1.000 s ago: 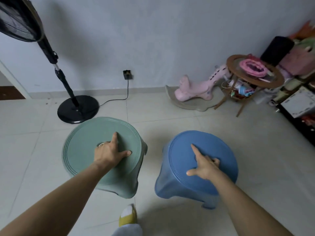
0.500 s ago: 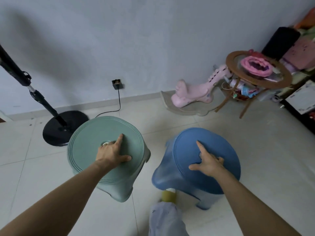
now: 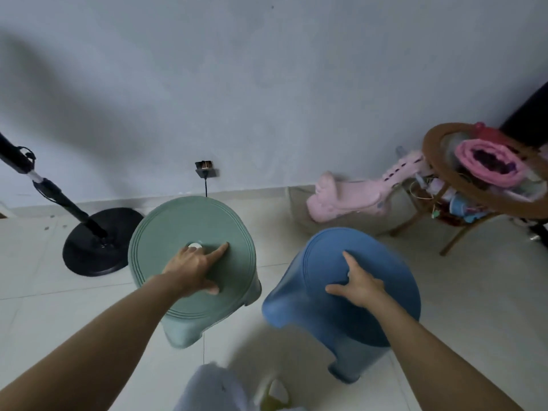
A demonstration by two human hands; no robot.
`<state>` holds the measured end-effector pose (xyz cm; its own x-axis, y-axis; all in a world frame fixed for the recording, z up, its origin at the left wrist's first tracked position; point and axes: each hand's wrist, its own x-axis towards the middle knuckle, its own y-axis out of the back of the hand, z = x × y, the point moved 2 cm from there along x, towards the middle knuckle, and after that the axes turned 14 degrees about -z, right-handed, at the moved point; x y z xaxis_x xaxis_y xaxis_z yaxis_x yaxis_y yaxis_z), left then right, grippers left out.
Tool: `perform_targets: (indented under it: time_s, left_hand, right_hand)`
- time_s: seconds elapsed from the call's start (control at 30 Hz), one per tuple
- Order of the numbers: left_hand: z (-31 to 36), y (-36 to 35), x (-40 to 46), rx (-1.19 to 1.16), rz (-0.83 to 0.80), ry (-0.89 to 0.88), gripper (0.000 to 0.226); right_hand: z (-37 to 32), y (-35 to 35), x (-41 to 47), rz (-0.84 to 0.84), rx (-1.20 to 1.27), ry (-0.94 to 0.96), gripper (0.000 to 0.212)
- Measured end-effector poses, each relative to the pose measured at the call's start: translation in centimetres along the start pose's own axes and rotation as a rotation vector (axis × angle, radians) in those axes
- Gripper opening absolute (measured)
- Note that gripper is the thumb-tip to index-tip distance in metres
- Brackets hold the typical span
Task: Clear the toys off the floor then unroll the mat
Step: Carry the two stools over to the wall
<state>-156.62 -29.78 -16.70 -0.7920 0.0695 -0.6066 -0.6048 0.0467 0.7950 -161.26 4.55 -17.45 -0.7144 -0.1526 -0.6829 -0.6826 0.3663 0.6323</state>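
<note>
Nearest the camera: a knee in pale cloth [image 3: 213, 387] and a yellow slipper [image 3: 274, 396], both blurred.

Left hand [image 3: 189, 266] rests on the seat of the green stool [image 3: 192, 232]. Its forefinger is stretched out and its thumb spread flat, while the other fingers are hooked into the central hole, so it holds the stool there.

Right hand [image 3: 360, 287] lies on the blue stool [image 3: 350, 318] in the same way: forefinger straight, thumb out to the left, remaining fingers curled into the seat's hole.

Both stools are smooth moulded plastic with round seats, concentric ridges near the rim and stubby legs. The blue one is tilted.

The floor [image 3: 44, 292] is glossy pale tile.

Farther left: the matte black disc base of a fan [image 3: 100, 241].

By the wall: a pink plastic rocking toy [image 3: 347, 200].

Far right: a round wooden worktop [image 3: 436, 161] carrying a pink ring-shaped item [image 3: 489, 161].
</note>
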Motion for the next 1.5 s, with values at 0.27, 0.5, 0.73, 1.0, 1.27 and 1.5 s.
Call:
perform_targets:
  time_s: [0.27,0.5,0.73,1.0,1.27,1.5]
  left_hand:
    - [-5.5,4.6,9.0,0.185,-0.012,-0.036,0.096]
    - [-13.0,8.2,20.6,0.172,-0.084,-0.081,0.097]
    - [-18.3,10.8,27.1,0.189,-0.163,-0.108,0.099]
    - [-20.7,10.3,32.1,0.162,-0.253,-0.051,0.102]
    - [-21.2,5.6,35.2,0.093,-0.281,0.067,0.100]
    - [-22.9,-0.9,38.1,-0.034,-0.315,0.125,0.101]
  right_hand:
    - [-5.1,4.2,8.8,-0.040,-0.013,0.009,0.101]
    - [-13.1,7.4,19.7,-0.071,0.032,-0.087,0.099]
    - [-20.8,9.7,27.6,-0.066,0.091,-0.159,0.100]
    - [-24.8,11.6,39.5,-0.193,0.364,-0.059,0.105]
    - [-26.3,8.2,49.2,-0.231,0.384,-0.029,0.109]
    - [-26.0,2.1,57.8,-0.227,0.333,-0.032,0.103]
